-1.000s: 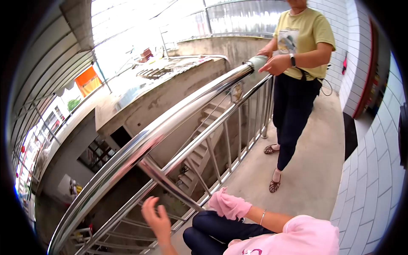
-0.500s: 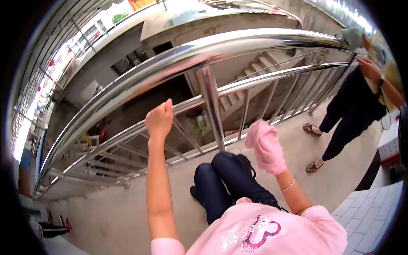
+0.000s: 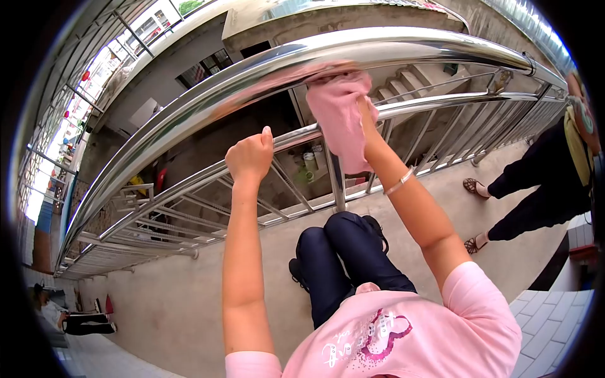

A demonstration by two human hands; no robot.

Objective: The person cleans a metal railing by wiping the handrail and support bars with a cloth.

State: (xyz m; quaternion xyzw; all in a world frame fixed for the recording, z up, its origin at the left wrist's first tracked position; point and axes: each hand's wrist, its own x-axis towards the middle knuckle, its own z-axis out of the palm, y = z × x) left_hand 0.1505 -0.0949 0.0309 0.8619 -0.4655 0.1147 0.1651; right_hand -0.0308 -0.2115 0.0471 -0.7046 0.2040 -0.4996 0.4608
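A pink cloth (image 3: 340,120) covers most of my right hand (image 3: 367,116), which is closed on it at the top of an upright post, just under the thick top rail. Part of the cloth hangs down in front of the post. My left hand (image 3: 250,156) is a fist around the thinner middle rail (image 3: 296,137), left of the post, with its thumb side up. The shiny metal top rail (image 3: 403,45) curves across the view above both hands.
At the right a person in dark trousers (image 3: 535,170) stands by the railing. Another person (image 3: 53,312) is at the lower left. Concrete stairs (image 3: 403,85) and a yard lie beyond the railing. White tiles (image 3: 548,321) line the lower right; the floor (image 3: 164,296) is concrete.
My right hand has moved up with the cloth, from beside my knees to the post below the top rail. The left, open at first, has closed on the middle rail.
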